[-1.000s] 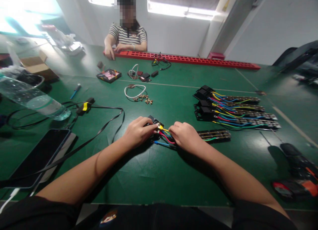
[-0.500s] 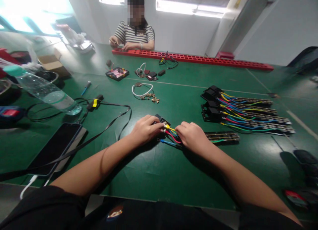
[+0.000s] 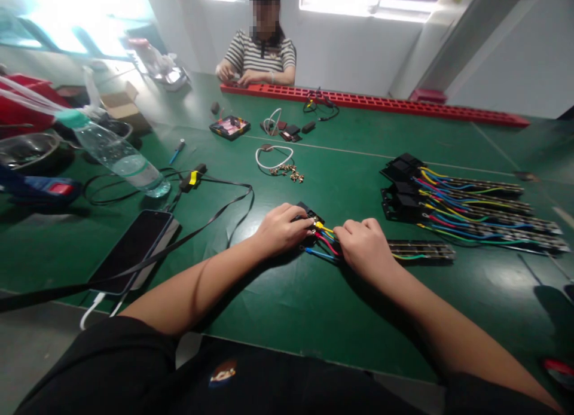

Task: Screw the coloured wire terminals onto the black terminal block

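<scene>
My left hand [image 3: 283, 229] is closed at a black terminal block [image 3: 313, 211], with its fingertips on the block by the yellow ring terminal. My right hand [image 3: 365, 247] is closed around the bundle of coloured wires [image 3: 329, 243] a short way to the right. Yellow and red wires run between the two hands. A blue wire [image 3: 319, 253] with a ring lug lies loose below them, its lug apart from the block. Beyond my right hand the wires lead along a dark slotted strip [image 3: 424, 251] on the table. My fingers hide most of the block's front edge.
Several finished-looking wired strips [image 3: 488, 211] with black blocks [image 3: 403, 191] lie at right. Small brass screws [image 3: 290, 174] sit near a white cable loop [image 3: 274, 158]. At left are a phone [image 3: 132, 250], a bottle [image 3: 128, 164] and a black cable [image 3: 224, 203]. A person [image 3: 264, 56] sits opposite behind a red rail [image 3: 381, 104].
The camera has turned slightly left, so the whole scene sits further right in view. Both hands keep nearly the same hold on the block and wires.
</scene>
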A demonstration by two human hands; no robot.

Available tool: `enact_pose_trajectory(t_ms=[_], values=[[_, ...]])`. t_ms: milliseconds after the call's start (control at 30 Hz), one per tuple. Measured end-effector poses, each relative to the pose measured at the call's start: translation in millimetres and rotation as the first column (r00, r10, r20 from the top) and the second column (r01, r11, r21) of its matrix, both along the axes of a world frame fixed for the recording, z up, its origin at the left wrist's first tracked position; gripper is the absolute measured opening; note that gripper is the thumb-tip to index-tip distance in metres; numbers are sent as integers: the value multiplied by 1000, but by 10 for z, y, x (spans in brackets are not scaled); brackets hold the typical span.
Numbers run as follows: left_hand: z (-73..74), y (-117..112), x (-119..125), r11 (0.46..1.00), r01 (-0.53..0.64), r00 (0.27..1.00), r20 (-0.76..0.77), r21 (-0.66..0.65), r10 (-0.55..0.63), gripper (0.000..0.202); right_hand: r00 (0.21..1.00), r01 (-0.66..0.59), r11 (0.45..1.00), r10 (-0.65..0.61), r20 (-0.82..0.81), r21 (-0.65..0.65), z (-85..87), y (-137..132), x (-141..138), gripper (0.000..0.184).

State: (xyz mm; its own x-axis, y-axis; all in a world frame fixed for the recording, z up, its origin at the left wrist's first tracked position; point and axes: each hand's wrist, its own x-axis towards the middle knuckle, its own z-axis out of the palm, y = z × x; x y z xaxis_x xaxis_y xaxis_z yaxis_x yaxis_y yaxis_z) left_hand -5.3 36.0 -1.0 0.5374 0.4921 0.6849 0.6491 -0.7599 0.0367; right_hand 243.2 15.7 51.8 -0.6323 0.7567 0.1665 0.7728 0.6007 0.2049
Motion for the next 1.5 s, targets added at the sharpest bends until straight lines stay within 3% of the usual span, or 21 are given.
enact_pose_trajectory(t_ms=[467,1500], values=[[6,-1,1,999,10,1000,-8,-41,-11,26,1000,-21,997,21,10,77,-25,-25,1,25],[4,4,-37,999,36,999,29,13,-37,23,992,-113,954,124,-23,279,-115,-11,31,19]])
